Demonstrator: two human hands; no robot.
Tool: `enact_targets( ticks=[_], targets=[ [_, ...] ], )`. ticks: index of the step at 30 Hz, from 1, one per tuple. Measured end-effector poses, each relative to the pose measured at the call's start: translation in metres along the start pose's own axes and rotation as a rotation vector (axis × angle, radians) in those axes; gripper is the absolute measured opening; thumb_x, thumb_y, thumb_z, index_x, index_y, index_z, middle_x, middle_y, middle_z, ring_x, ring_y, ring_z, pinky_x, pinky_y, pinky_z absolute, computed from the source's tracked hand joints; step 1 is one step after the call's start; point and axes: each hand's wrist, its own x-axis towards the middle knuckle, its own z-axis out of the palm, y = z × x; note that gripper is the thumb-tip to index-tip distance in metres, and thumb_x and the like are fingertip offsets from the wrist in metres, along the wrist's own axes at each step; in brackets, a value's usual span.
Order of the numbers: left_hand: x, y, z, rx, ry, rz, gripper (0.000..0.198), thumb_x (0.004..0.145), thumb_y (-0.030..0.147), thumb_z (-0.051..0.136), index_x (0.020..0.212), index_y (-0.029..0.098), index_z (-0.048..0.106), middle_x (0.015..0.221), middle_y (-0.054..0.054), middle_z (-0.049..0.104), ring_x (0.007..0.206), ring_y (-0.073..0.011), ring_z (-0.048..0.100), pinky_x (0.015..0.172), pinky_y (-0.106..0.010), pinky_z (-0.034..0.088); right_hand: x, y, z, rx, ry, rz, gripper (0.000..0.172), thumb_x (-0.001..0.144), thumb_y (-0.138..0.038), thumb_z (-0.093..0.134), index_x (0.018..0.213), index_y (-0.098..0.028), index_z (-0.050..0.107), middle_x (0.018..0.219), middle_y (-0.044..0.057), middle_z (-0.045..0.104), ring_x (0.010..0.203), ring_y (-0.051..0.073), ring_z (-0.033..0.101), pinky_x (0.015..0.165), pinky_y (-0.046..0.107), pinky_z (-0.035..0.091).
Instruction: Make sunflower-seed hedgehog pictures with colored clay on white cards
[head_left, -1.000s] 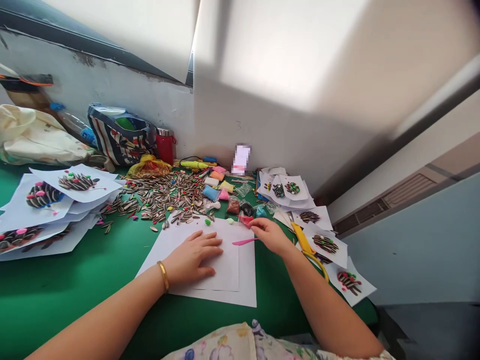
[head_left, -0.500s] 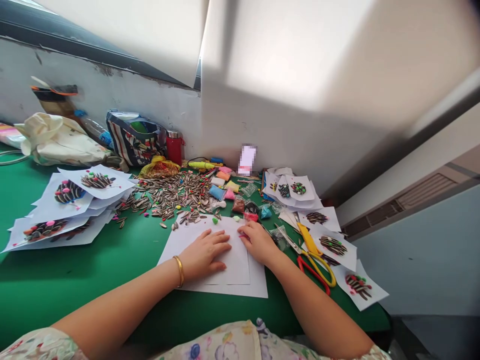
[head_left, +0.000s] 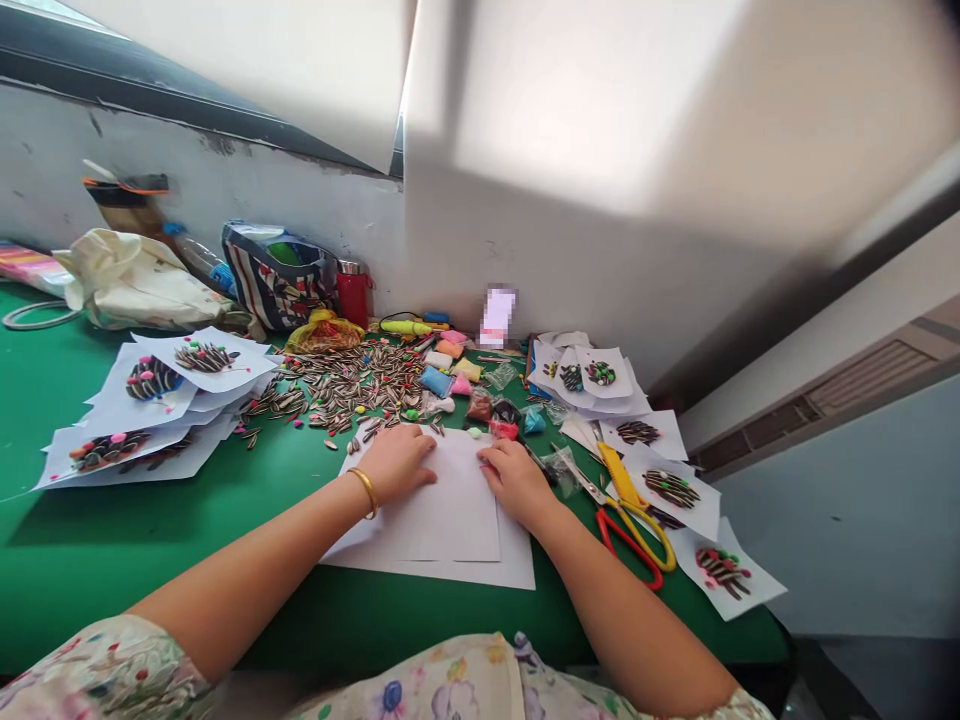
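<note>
White paper sheets (head_left: pixel 450 520) lie one over another in front of me on the green table. My left hand (head_left: pixel 397 465) rests near the top left of the upper sheet, holding nothing that shows; its fingers reach over the seeds by the edge and its thumb is apart. On the right edge of the upper sheet, my right hand (head_left: pixel 517 478) has its fingers curled down; what they hold, if anything, is hidden. Beyond the left fingers are striped sunflower seeds (head_left: pixel 356 385) and a small green lump (head_left: pixel 411 414). A pale green lump (head_left: pixel 474 433) lies between the hands.
Bags of coloured clay (head_left: pixel 450 375) sit beyond the paper. Scissors (head_left: pixel 626 520) and a yellow cutter (head_left: pixel 619 475) lie right, beside sheets with seed pictures (head_left: pixel 671 488). More seed pictures (head_left: pixel 161 395) are stacked left. A red flask (head_left: pixel 352 293) and bags (head_left: pixel 277 275) stand behind.
My left hand has moved from the middle of the sheet up to its top left edge. The green lump has gone from the sheet's top to the seeds. My right hand has barely moved.
</note>
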Motion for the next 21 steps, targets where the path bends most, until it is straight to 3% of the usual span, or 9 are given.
enact_targets(
  ticks=[4, 7, 11, 14, 16, 18, 21],
  targets=[
    [0.013, 0.005, -0.006, -0.04, -0.048, -0.038, 0.023, 0.068, 0.031, 0.075, 0.088, 0.019, 0.075, 0.095, -0.012, 0.069, 0.098, -0.0335, 0.062, 0.082, -0.039, 0.044, 0.0, 0.003, 0.002, -0.035, 0.029, 0.065, 0.025, 0.091, -0.019, 0.054, 0.112, -0.022, 0.068, 0.107, 0.01, 0.063, 0.102, 0.026, 0.055, 0.091, 0.038, 0.047],
    [0.018, -0.005, -0.022, -0.104, -0.069, -0.039, 0.012, 0.068, 0.029, 0.071, 0.077, 0.021, 0.074, 0.089, -0.008, 0.07, 0.087, -0.0291, 0.064, 0.072, -0.033, 0.044, 0.0, 0.01, 0.002, 0.024, 0.102, 0.099, 0.032, 0.092, -0.014, 0.046, 0.115, -0.02, 0.067, 0.11, 0.012, 0.063, 0.104, 0.026, 0.056, 0.094, 0.039, 0.047],
    [0.016, -0.028, -0.047, -0.264, -0.042, -0.08, 0.024, 0.078, 0.043, 0.06, 0.078, 0.022, 0.073, 0.08, -0.003, 0.071, 0.075, -0.0222, 0.064, 0.065, -0.029, 0.044, 0.002, 0.016, -0.005, 0.277, 0.27, 0.104, 0.034, 0.093, -0.021, 0.043, 0.121, -0.02, 0.063, 0.119, 0.012, 0.061, 0.114, 0.025, 0.054, 0.102, 0.043, 0.042],
    [0.014, -0.03, -0.053, -0.913, 0.133, -0.253, 0.037, 0.07, 0.053, 0.069, 0.082, 0.018, 0.071, 0.078, -0.004, 0.071, 0.07, -0.0205, 0.063, 0.061, -0.028, 0.047, 0.007, 0.009, -0.013, 0.642, 0.296, 0.206, 0.039, 0.097, -0.046, 0.043, 0.119, -0.021, 0.064, 0.116, 0.011, 0.064, 0.109, 0.024, 0.058, 0.096, 0.041, 0.046],
    [0.014, -0.021, -0.047, -1.284, 0.176, -0.339, 0.045, 0.064, 0.053, 0.076, 0.089, 0.017, 0.069, 0.08, -0.004, 0.071, 0.068, -0.0192, 0.064, 0.06, -0.028, 0.049, 0.013, 0.0, -0.018, 0.94, 0.182, 0.302, 0.052, 0.095, -0.06, 0.037, 0.122, -0.024, 0.062, 0.117, 0.009, 0.065, 0.105, 0.023, 0.061, 0.082, 0.035, 0.05],
    [0.015, -0.01, -0.037, -1.478, 0.201, -0.353, 0.047, 0.059, 0.048, 0.082, 0.091, 0.016, 0.068, 0.082, -0.004, 0.071, 0.066, -0.0172, 0.064, 0.058, -0.027, 0.05, 0.02, -0.008, -0.021, 1.115, 0.046, 0.352, 0.054, 0.091, -0.065, 0.042, 0.123, -0.026, 0.062, 0.118, 0.007, 0.066, 0.1, 0.021, 0.063, 0.072, 0.029, 0.05],
    [0.017, 0.001, -0.023, -1.623, 0.192, -0.363, 0.046, 0.06, 0.041, 0.084, 0.095, 0.016, 0.067, 0.085, -0.004, 0.072, 0.067, -0.0162, 0.065, 0.058, -0.026, 0.051, 0.032, -0.016, -0.023, 1.268, 0.023, 0.449, 0.047, 0.077, -0.056, 0.068, 0.111, -0.024, 0.064, 0.101, 0.004, 0.072, 0.081, 0.019, 0.065, 0.068, 0.028, 0.051]
  ],
)
